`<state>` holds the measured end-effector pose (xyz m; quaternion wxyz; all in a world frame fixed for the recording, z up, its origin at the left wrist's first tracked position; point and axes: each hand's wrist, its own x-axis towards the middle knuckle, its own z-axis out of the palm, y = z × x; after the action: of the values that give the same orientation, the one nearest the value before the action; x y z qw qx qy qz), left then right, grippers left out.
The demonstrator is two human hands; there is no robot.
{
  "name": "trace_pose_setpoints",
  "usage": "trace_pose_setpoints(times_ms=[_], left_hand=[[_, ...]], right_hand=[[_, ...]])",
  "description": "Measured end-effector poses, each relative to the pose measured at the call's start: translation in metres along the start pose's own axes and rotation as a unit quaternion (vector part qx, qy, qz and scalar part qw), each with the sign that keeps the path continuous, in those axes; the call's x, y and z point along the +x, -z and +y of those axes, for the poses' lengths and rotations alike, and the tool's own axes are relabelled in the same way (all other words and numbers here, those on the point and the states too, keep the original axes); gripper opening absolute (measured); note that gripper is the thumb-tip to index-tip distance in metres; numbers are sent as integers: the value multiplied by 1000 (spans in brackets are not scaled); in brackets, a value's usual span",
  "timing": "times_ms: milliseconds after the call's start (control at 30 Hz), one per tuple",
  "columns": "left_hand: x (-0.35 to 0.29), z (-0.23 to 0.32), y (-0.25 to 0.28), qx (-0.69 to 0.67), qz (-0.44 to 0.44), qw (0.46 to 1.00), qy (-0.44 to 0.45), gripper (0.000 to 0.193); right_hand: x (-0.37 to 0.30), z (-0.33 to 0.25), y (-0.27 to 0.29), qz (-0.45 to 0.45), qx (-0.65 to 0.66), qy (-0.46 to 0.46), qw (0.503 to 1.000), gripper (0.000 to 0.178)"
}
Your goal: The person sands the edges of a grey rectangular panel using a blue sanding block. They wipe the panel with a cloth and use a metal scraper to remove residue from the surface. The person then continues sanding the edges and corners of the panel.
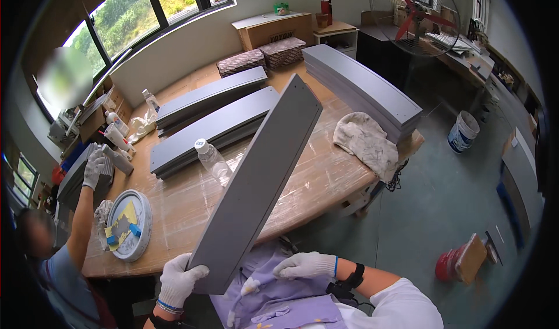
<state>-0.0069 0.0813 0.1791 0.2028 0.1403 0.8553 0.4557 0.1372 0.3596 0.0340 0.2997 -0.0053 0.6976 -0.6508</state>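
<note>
My left hand (181, 281), in a white knit glove, grips the lower end of a long flat grey panel (250, 195). The thumb lies over its face. Tilted upward, the panel reaches over the table, its far end having small holes near the corners. My right hand (305, 265), gloved too, rests in front of my purple apron (256, 279), apart from the panel. Its fingers are loosely stretched, with nothing seen in them. Behind the panel, a clear plastic bottle (213, 161) with a white cap is partly hidden.
Stacked grey panels (209, 131) lie on the wrapped table (174, 212); another stack (361, 84) is at the right. A stained cloth (367, 143) hangs over the table edge. At the left, a co-worker's gloved hand (94, 167) is near bottles and a round white lid (145, 236).
</note>
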Motion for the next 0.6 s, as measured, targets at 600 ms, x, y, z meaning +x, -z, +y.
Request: trace_pose_setpoints(times_ms=[600], left_hand=[[68,160,-201,-253,-318,895,-184,57]], right_hand=[[-188,-82,148,449,449,445,631,25]])
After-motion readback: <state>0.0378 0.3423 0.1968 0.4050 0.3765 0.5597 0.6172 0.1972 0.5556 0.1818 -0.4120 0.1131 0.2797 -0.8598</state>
